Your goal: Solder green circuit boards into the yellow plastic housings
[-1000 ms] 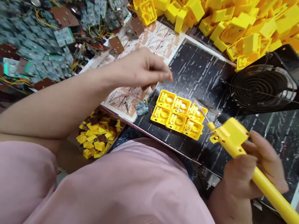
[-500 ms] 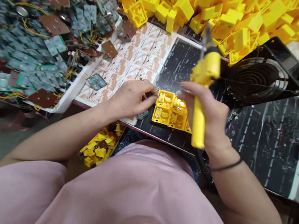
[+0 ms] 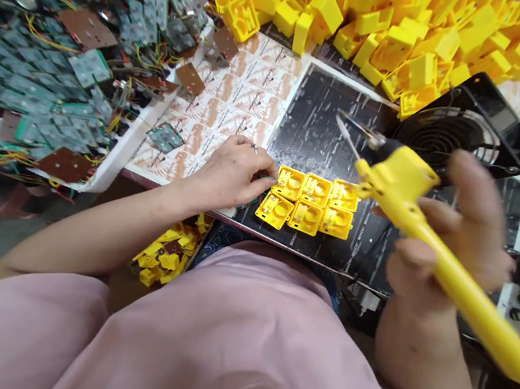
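Note:
My right hand (image 3: 454,235) is wrapped round the yellow handle of a soldering gun (image 3: 407,187), whose metal tip points up and left above the black board. Two rows of open yellow plastic cases (image 3: 309,202) lie on the board, metal contacts showing inside some. At their left end, my left hand (image 3: 236,173) pinches at the edge of the upper-left case; whatever lies between its fingertips is hidden. Just under those fingers, a small circuit board (image 3: 247,203) is mostly covered. Another green circuit board (image 3: 166,136) rests on the printed paper left of that hand.
A heap of yellow cases (image 3: 371,20) fills the back of the table. Behind the soldering gun stands a black fan (image 3: 473,125). Many wired circuit boards (image 3: 78,55) are piled at left in a white-edged tray. More yellow parts (image 3: 169,252) sit below the table edge.
My left hand has come down to the cases, and a circuit board now lies left of it. The soldering gun swung over the cases, then back right. The lower-left case has shifted askew.

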Action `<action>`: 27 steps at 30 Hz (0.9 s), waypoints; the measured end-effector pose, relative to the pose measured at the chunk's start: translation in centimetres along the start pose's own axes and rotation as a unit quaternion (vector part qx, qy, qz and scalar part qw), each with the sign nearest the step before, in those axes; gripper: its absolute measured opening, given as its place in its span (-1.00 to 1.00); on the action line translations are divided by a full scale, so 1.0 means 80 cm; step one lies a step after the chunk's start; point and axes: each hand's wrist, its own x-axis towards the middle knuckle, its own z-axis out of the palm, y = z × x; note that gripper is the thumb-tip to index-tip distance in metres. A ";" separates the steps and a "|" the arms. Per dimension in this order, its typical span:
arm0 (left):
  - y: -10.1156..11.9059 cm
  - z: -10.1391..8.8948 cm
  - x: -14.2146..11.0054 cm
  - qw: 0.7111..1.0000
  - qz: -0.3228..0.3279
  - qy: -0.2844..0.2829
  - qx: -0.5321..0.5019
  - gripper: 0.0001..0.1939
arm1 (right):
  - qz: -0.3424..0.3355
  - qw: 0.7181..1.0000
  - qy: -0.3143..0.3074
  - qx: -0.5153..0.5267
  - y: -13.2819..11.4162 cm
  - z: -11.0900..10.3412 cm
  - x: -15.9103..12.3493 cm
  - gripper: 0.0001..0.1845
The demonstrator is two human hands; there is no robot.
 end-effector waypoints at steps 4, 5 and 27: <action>0.010 -0.003 0.008 0.998 -0.004 -0.026 0.054 -0.70 | 0.038 0.988 0.150 0.006 -0.004 -0.023 -0.026 -0.67; 0.013 -0.005 0.010 0.997 -0.008 -0.036 0.069 -0.70 | 0.048 0.990 0.132 0.016 -0.004 -0.024 -0.032 -0.71; 0.033 -0.025 0.035 0.980 -0.029 -0.142 0.137 -0.75 | -0.165 0.970 -0.178 0.017 -0.019 -0.014 0.012 -0.82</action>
